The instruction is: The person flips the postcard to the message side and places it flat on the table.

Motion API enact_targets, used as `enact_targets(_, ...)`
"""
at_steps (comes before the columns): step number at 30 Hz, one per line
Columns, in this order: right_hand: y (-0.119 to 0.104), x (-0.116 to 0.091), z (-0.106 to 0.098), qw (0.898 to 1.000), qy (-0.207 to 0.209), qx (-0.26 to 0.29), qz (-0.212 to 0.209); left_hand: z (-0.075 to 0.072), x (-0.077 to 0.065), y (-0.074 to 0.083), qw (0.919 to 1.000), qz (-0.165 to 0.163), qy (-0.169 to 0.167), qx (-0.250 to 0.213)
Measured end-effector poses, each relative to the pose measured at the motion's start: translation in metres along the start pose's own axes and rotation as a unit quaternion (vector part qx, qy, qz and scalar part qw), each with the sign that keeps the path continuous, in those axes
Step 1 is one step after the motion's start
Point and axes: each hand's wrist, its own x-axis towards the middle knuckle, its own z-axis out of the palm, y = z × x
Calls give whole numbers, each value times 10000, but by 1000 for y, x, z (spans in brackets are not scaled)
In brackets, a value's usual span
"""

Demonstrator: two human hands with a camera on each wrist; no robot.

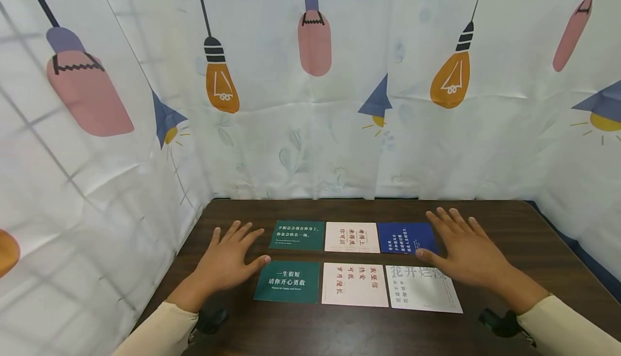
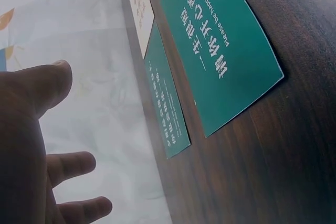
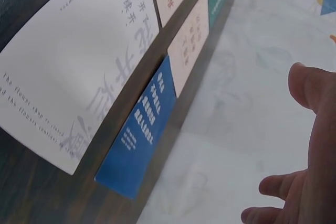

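Several printed cards lie flat in two rows of three. The far row has a green card (image 1: 297, 235), a pale pink card (image 1: 351, 237) and a blue card (image 1: 405, 238). Nearer sit another green card (image 1: 287, 282), a second pink card (image 1: 354, 285) and a white card (image 1: 423, 289) with grey lettering. My left hand (image 1: 225, 259), fingers spread, hovers left of the green cards and holds nothing. Fingers apart, my right hand (image 1: 468, 251) is raised by the blue and white cards, covering part of each in the head view; it too holds nothing.
The cards lie on a dark brown wooden table (image 1: 291, 329). Behind it and along the sides hangs a white curtain (image 1: 271, 151) printed with lamps and bulbs. A dark strap with a device (image 1: 213, 321) sits on the left wrist, a similar one (image 1: 499, 323) on the right.
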Motion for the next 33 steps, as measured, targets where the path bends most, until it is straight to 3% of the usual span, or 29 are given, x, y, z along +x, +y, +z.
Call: enact_targets(33, -28, 5, 32, 9997, 116, 140, -162, 19, -7, -2, 9999, 46, -36, -89)
